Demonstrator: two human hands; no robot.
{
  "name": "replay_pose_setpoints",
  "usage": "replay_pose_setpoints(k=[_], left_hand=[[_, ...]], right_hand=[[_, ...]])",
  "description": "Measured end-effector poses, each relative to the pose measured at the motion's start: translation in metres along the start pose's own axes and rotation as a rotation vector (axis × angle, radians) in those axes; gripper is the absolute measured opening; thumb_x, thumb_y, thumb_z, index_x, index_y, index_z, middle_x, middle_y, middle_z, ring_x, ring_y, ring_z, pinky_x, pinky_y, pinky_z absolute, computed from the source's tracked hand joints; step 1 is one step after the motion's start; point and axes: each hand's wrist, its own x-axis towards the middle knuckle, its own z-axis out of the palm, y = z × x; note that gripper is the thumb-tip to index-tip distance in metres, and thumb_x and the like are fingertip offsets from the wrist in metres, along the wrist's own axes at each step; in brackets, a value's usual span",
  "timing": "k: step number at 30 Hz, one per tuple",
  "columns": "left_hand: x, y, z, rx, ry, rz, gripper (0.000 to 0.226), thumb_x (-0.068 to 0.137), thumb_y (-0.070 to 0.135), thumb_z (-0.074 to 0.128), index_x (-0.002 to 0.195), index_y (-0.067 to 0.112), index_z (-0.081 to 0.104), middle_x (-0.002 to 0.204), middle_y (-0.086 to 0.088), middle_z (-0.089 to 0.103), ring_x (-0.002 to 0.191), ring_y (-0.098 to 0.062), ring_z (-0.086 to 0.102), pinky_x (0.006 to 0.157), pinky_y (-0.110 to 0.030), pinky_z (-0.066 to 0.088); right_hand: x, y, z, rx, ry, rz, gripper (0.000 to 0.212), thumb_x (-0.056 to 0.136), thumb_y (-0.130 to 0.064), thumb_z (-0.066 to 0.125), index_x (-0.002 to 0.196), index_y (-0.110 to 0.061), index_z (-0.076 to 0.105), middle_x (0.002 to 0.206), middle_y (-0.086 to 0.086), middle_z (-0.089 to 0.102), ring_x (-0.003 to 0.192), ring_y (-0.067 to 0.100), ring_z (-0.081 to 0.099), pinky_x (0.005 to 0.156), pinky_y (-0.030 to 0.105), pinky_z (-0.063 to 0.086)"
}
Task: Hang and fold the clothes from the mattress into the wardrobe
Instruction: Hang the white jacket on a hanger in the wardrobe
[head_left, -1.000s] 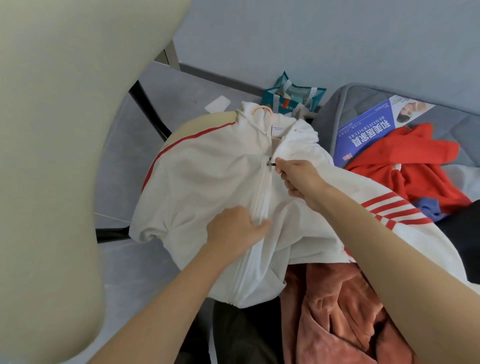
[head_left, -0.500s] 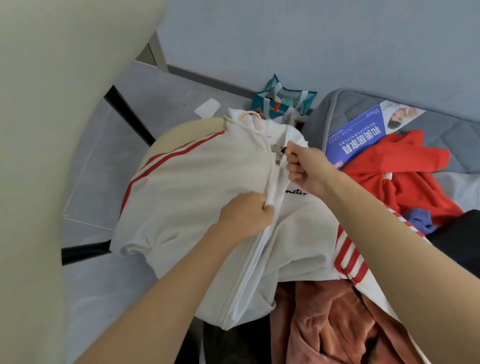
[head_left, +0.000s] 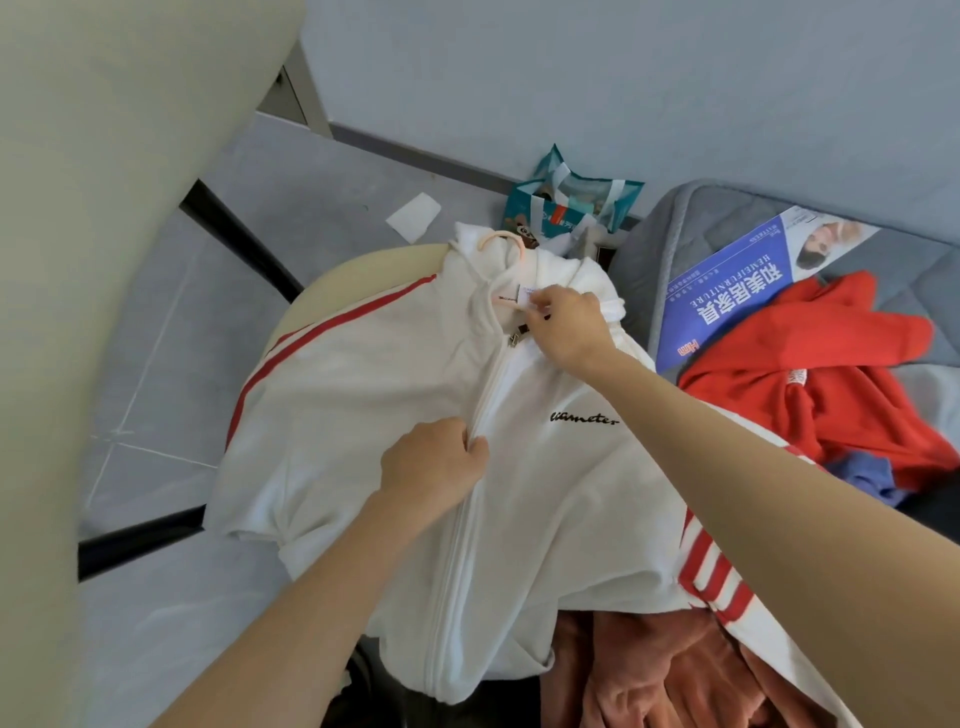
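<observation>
A white zip jacket (head_left: 363, 415) with red stripes lies spread in front of me on a pink hanger (head_left: 506, 240) whose hook pokes out at the collar. The zipper is closed almost up to the collar. My left hand (head_left: 434, 467) pinches the zipper seam at mid-chest. Fingers of my right hand (head_left: 569, 322) rest on the collar by the neck label, just above the zipper pull (head_left: 511, 340). A red garment (head_left: 810, 384) and a rust-brown fleece (head_left: 675, 670) lie on the grey mattress (head_left: 691, 228).
A beige wardrobe door (head_left: 104, 260) fills the left side. A teal shopping bag (head_left: 571, 205) and a white paper scrap (head_left: 414, 217) sit on the grey floor by the wall. A blue brochure (head_left: 737, 288) lies on the mattress. A beige round seat (head_left: 332, 280) is under the jacket.
The zipper has been drawn up to the collar. My right hand has left the pull and moved up onto the collar and label. My left hand stays on the seam.
</observation>
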Motion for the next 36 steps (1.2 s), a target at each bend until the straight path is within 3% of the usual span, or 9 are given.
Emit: replay_pose_setpoints(k=[8, 11, 15, 19, 25, 28, 31, 34, 36], left_hand=[[-0.005, -0.002, -0.009, 0.047, 0.013, 0.017, 0.027, 0.094, 0.033, 0.04, 0.072, 0.017, 0.042, 0.069, 0.003, 0.051, 0.065, -0.019, 0.048, 0.052, -0.025, 0.03], [-0.011, 0.005, -0.018, 0.065, 0.035, 0.009, 0.024, 0.091, 0.027, 0.039, 0.07, 0.017, 0.042, 0.069, 0.003, 0.053, 0.061, -0.017, 0.046, 0.052, -0.025, 0.029], [-0.02, 0.007, -0.03, 0.011, -0.029, -0.052, 0.022, 0.087, 0.026, 0.038, 0.084, 0.014, 0.056, 0.084, 0.001, 0.068, 0.077, -0.02, 0.061, 0.064, -0.026, 0.043], [-0.049, 0.005, -0.047, 0.064, -0.079, 0.003, 0.024, 0.091, 0.031, 0.039, 0.095, 0.015, 0.056, 0.096, 0.001, 0.067, 0.088, -0.021, 0.06, 0.073, -0.029, 0.045], [-0.124, 0.018, -0.095, -0.145, 0.34, 0.349, 0.044, 0.098, 0.025, 0.043, 0.14, 0.018, 0.031, 0.139, -0.006, 0.035, 0.123, -0.024, 0.037, 0.098, -0.036, 0.033], [-0.164, 0.018, -0.119, -0.115, 0.559, 0.446, 0.033, 0.098, 0.027, 0.042, 0.127, 0.012, 0.042, 0.131, -0.01, 0.036, 0.119, -0.026, 0.037, 0.092, -0.022, 0.023], [-0.212, 0.008, -0.134, -0.043, 0.769, 0.569, 0.033, 0.092, 0.034, 0.04, 0.117, 0.012, 0.042, 0.123, -0.012, 0.044, 0.112, -0.028, 0.042, 0.093, -0.027, 0.027], [-0.257, -0.005, -0.156, 0.021, 0.726, 0.692, 0.043, 0.093, 0.039, 0.034, 0.124, 0.017, 0.051, 0.125, -0.004, 0.055, 0.114, -0.022, 0.047, 0.099, -0.04, 0.037], [-0.289, -0.015, -0.172, -0.008, 0.484, 0.786, 0.04, 0.097, 0.042, 0.032, 0.115, 0.023, 0.062, 0.112, 0.018, 0.063, 0.106, -0.012, 0.056, 0.094, -0.036, 0.042]], right_hand=[[-0.007, -0.006, -0.007, -0.393, 0.036, -0.013, 0.031, 0.1, -0.037, 0.037, 0.118, -0.022, 0.058, 0.111, 0.005, 0.06, 0.116, 0.027, 0.039, 0.094, 0.043, 0.027], [-0.027, -0.001, -0.015, -0.313, 0.184, 0.016, 0.028, 0.101, -0.031, 0.039, 0.116, -0.012, 0.055, 0.121, 0.008, 0.053, 0.116, 0.029, 0.039, 0.091, 0.045, 0.033], [-0.069, -0.007, -0.025, -0.111, 0.269, 0.132, 0.028, 0.102, -0.026, 0.039, 0.121, -0.007, 0.048, 0.132, 0.013, 0.039, 0.115, 0.037, 0.039, 0.089, 0.053, 0.04], [-0.109, -0.016, -0.04, -0.033, 0.345, -0.02, 0.018, 0.102, -0.024, 0.038, 0.103, -0.01, 0.048, 0.108, 0.008, 0.055, 0.102, 0.034, 0.044, 0.079, 0.043, 0.032], [-0.19, -0.042, -0.078, 0.006, 0.512, -0.23, 0.013, 0.099, -0.028, 0.046, 0.095, -0.016, 0.051, 0.085, -0.002, 0.053, 0.089, 0.023, 0.043, 0.072, 0.033, 0.019], [-0.244, -0.062, -0.096, 0.016, 0.552, -0.334, 0.012, 0.098, -0.028, 0.05, 0.092, -0.017, 0.053, 0.078, -0.008, 0.05, 0.08, 0.016, 0.04, 0.068, 0.031, 0.014], [-0.301, -0.082, -0.107, 0.06, 0.526, -0.42, 0.008, 0.096, -0.027, 0.054, 0.092, -0.021, 0.055, 0.072, -0.013, 0.047, 0.078, 0.011, 0.038, 0.069, 0.03, 0.014], [-0.359, -0.102, -0.106, 0.082, 0.481, -0.479, 0.009, 0.095, -0.029, 0.056, 0.093, -0.02, 0.058, 0.071, -0.015, 0.047, 0.08, 0.011, 0.042, 0.072, 0.029, 0.017], [-0.394, -0.11, -0.105, 0.072, 0.506, -0.486, 0.009, 0.095, -0.03, 0.056, 0.092, -0.021, 0.058, 0.07, -0.017, 0.046, 0.079, 0.009, 0.042, 0.073, 0.029, 0.017]])
